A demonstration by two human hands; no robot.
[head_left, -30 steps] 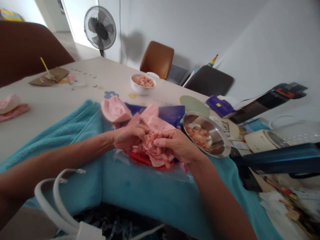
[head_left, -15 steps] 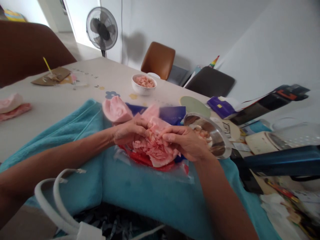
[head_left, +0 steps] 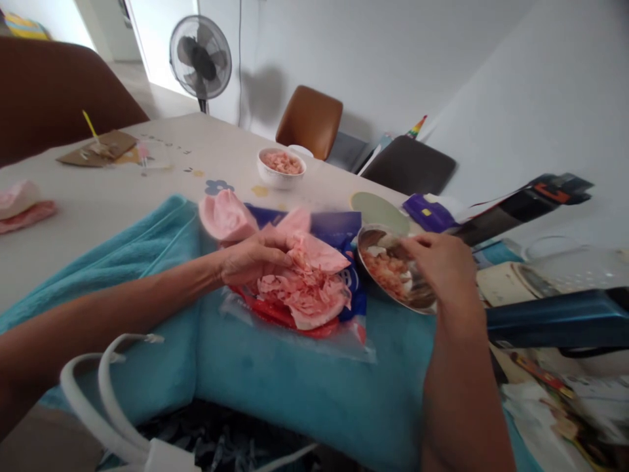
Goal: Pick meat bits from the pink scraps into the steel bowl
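My left hand [head_left: 258,255] is closed on a pink pomelo segment [head_left: 301,262] with torn membrane, above a heap of pink membrane peelings [head_left: 314,298]. The heap lies on a red, blue and clear plastic bag [head_left: 351,328]. Behind the left wrist is a thick piece of pink pomelo rind [head_left: 227,216]. My right hand [head_left: 439,265] is over the far side of a steel bowl [head_left: 420,295], its fingertips pinched together; what they hold, if anything, is hidden. Pinkish pomelo pulp [head_left: 388,272] lies in the steel bowl.
A teal towel [head_left: 295,387] lies under the bag. Farther back stands a white bowl [head_left: 275,178] of pulp. A green round mat [head_left: 378,211], purple packet [head_left: 430,213] and dark blue bottle [head_left: 555,318] are at right. More rind [head_left: 24,203] lies at far left.
My right hand has left the pomelo segment and moved right, over the steel bowl. My left hand stays in place with the segment. More pulp in the bowl is now visible.
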